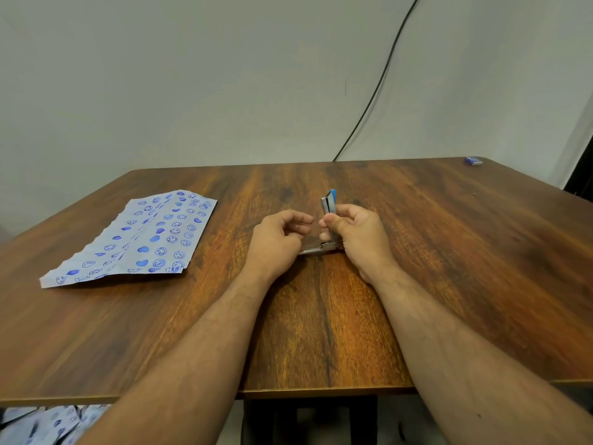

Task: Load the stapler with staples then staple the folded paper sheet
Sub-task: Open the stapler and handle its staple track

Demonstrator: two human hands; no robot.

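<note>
The stapler (328,220), hinged open with its blue top standing upright, is being gripped by the curled right hand (356,234) at the middle of the worktop (449,268). The left hand (277,240) is being held just beside it, fingers loosely bent, nothing visibly grasped. The folded paper sheet (138,239) is lying well apart to the left; a small blue box (473,160) is sitting at the far right corner.

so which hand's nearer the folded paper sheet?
Left. The left hand hovers just right of the folded paper sheet, not touching; the right hand is farther right, gripping the open stapler.
</note>
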